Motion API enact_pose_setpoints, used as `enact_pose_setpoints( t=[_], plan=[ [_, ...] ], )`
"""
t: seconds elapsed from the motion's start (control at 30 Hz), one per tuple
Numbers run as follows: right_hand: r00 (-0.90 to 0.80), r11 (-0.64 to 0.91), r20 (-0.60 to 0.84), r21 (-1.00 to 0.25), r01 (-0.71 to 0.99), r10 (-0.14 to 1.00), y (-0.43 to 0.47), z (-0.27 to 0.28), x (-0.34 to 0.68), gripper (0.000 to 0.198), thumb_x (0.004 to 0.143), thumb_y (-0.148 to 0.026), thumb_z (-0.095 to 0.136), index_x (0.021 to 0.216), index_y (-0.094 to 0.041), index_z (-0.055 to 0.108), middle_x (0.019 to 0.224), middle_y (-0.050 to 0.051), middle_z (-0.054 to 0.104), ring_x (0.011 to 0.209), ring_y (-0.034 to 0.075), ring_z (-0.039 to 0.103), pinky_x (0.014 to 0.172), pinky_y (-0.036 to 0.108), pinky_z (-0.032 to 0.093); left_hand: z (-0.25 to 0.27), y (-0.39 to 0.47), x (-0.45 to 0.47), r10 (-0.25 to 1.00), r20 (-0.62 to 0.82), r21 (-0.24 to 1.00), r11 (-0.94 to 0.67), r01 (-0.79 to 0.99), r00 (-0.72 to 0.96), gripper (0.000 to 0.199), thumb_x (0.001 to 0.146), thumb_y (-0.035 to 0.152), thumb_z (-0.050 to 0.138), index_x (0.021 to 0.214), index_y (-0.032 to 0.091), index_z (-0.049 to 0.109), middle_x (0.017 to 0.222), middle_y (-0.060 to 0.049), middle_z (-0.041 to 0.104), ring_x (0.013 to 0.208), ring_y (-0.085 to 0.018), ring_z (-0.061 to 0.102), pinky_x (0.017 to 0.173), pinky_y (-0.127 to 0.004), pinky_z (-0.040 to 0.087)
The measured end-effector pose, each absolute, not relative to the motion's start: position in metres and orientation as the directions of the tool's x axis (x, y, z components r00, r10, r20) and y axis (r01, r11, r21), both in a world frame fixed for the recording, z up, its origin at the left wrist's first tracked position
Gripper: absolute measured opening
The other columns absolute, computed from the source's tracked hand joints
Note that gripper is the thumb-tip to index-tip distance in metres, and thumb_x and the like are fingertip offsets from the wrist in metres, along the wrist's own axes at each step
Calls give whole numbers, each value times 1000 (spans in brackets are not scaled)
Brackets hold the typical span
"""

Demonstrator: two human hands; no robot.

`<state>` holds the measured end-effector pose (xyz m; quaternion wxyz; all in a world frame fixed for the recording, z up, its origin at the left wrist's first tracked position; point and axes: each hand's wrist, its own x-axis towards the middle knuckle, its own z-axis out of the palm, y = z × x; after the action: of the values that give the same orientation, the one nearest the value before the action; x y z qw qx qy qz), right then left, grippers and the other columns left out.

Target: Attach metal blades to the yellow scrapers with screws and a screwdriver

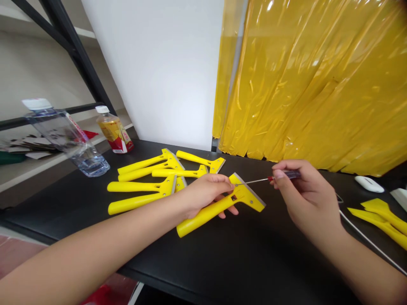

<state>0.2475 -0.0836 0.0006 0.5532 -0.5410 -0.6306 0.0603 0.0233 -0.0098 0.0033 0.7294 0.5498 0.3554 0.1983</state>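
Observation:
A yellow scraper (206, 214) with a metal blade along its wide head is gripped near the neck by my left hand (208, 192). My right hand (307, 197) is closed around the dark, see-through handle of a screwdriver (254, 181). The thin shaft points left, and its tip meets a screw in the scraper's head, close to my left fingertips. Behind my left wrist, several more yellow scrapers (136, 186) lie in a loose group, some overlapping. Part of that group is hidden by my left hand and forearm.
On the black table (254, 262), a clear water bottle (74, 140) and a drink bottle with a red-yellow label (114, 131) stand at left. At right are yellow scraper pieces (381, 218), a white case (369, 184) and a white cable (365, 237). Yellow plastic wrap (311, 84) hangs behind.

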Motion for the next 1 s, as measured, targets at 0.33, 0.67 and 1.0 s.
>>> enact_pose_setpoints(
  t=[0.33,0.67,1.0],
  plan=[
    [-279,445,721,-46,894,634,-103,24,236,12,101,-25,62,111,-21,59,97,5,71,81,18,69,74,31,52,1,-9,25,843,-14,997,-26,67,537,16,95,32,63,84,20,62,86,-3,72,80,-21,78,59,-26,62],
    [-184,295,639,-70,953,747,-101,14,230,22,106,-40,49,116,-22,56,93,8,75,73,24,71,59,35,43,3,0,22,875,21,988,-94,126,484,15,94,33,63,89,19,67,79,-3,71,65,-16,71,54,-25,59],
    [-149,199,606,-16,980,781,-93,13,236,23,108,-41,46,104,-23,60,90,5,73,71,24,70,58,35,37,3,2,21,886,36,980,-121,156,463,14,92,33,63,89,20,66,79,-3,70,68,-17,71,55,-26,58]
  ],
)
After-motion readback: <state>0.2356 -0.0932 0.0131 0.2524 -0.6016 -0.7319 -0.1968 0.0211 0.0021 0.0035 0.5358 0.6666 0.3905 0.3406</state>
